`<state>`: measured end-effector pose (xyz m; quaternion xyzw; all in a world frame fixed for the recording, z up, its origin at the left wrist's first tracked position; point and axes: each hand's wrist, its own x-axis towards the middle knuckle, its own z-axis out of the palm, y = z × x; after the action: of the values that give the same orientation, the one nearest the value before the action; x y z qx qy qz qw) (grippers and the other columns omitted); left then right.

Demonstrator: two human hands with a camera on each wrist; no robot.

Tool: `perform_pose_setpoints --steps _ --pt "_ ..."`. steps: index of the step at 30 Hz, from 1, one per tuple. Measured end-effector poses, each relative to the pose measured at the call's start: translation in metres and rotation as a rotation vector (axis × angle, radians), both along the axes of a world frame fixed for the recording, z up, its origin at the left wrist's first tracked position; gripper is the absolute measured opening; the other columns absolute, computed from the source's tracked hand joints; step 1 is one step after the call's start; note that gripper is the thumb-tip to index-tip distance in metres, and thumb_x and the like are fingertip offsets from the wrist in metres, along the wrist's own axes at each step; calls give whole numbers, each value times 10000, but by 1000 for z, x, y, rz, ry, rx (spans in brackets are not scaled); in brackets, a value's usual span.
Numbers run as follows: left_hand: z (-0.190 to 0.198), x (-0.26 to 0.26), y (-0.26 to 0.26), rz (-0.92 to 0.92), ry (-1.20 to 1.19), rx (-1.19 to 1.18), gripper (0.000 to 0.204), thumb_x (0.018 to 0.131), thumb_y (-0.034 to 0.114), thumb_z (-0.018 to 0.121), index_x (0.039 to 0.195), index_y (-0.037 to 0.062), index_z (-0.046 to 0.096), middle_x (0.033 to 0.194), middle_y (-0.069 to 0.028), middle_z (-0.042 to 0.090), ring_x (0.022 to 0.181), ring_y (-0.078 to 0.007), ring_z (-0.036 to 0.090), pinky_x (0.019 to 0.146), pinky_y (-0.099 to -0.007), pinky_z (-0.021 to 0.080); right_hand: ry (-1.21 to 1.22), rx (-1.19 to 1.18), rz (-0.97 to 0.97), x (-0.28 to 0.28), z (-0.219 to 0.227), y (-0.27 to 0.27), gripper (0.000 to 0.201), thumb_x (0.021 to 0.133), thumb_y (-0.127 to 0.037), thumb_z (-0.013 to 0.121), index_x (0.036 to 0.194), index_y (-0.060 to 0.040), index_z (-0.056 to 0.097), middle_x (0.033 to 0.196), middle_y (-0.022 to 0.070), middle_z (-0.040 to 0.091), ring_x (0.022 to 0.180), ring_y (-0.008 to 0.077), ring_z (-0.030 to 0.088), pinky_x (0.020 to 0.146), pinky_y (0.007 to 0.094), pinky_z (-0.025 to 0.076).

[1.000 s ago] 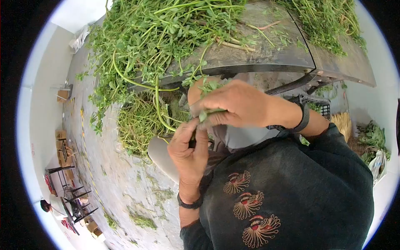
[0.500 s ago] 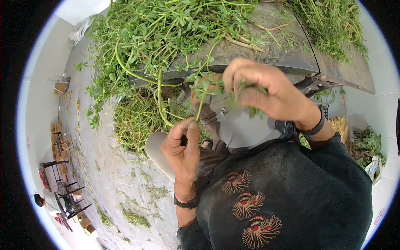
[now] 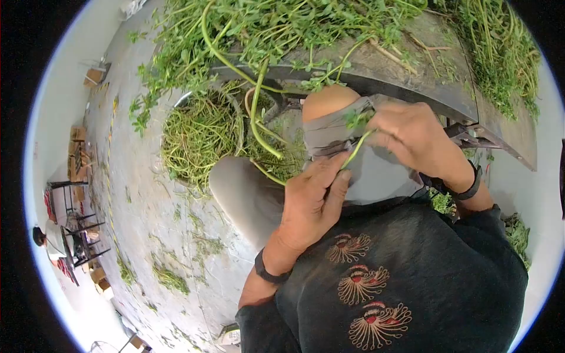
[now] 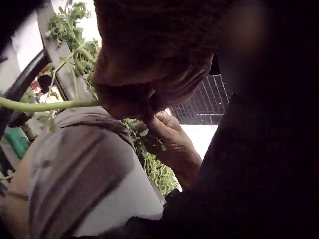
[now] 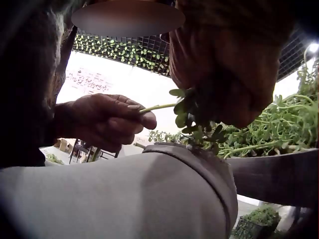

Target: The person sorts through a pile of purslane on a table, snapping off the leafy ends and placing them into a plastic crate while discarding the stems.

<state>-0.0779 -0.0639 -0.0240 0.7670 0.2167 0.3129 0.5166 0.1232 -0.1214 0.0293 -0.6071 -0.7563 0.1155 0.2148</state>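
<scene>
Stem, mid-frame above the knee, is pinched by left hand and right hand; table edge just above.

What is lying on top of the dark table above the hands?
A big heap of leafy green stems covers the table, some hanging over its front edge. Bare patches show scattered stalks. The tabletop under the heap is covered and cannot be seen.

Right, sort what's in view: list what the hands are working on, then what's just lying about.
In hand:
left hand pinching the green stem
right hand gripping its leafy end
heap of greens on the table

Lying about:
basket of stems
scraps on the floor
stacked chairs
</scene>
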Motion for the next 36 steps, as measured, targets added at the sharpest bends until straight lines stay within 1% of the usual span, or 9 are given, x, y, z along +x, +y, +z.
perform_pose_setpoints --steps 5,8,12,16,19,23,31,33,36 --pt "-18 -5 4 -107 -113 42 230 849 7 570 1078 19 593 826 -137 624 698 -226 615 642 -286 485 261 -48 -113 -5 12 -6 127 814 -155 612 824 -30 594 674 101 566 590 217 544 551 304 429" --pt "-4 -10 9 -75 -181 168 236 835 -14 573 1066 25 599 718 -117 587 619 -245 588 599 -286 483 1099 -222 -240 -15 14 -17 287 873 -258 578 784 14 586 655 -1 550 641 65 517 565 212 395" --pt "18 -28 17 -99 -62 184 236 814 -27 586 1037 41 616 676 -107 572 554 -256 552 565 -294 476 1080 -226 -256 -11 9 -6 254 884 -244 563 832 3 586 730 24 571 693 87 541 604 225 426" --pt "7 -69 6 -115 8 203 105 823 -3 569 911 22 621 751 -103 621 543 -211 540 538 -305 463 1446 345 -932 41 11 4 269 880 -199 565 1070 -11 542 951 137 595 730 192 610 725 274 521" --pt "6 -126 26 314 38 -271 155 874 121 547 787 7 604 775 -83 638 592 -136 541 539 -250 429 1678 214 -580 85 -5 -31 286 917 -232 508 1108 -19 524 990 132 583 796 193 607 704 259 538" --pt "20 -149 99 702 276 -107 254 927 204 510 1019 1 632 765 -69 651 691 -97 551 639 -210 421 1661 5 -361 25 -12 0 307 933 -251 479 1125 -13 506 1017 146 578 870 187 602 677 238 534" --pt "27 -202 215 715 -213 -86 311 937 212 503 1108 -45 540 921 -127 645 847 -187 622 759 -295 519 1808 -189 -292 -7 -30 28 409 923 -405 478 712 -55 499 707 67 540 569 122 540 512 251 509" --pt "31 -212 237 716 -204 -32 301 936 199 504 1114 -41 540 957 -123 635 898 -192 613 800 -320 517 1811 -201 -563 -2 -26 30 423 928 -430 453 671 -95 426 631 35 468 511 107 488 467 234 472" --pt "22 -237 269 868 193 210 349 920 175 511 1191 -45 503 1048 -141 600 1005 -187 568 833 -336 487 1865 -343 -105 7 -39 29 432 909 -464 471 687 -100 399 564 2 372 397 90 341 378 215 390"
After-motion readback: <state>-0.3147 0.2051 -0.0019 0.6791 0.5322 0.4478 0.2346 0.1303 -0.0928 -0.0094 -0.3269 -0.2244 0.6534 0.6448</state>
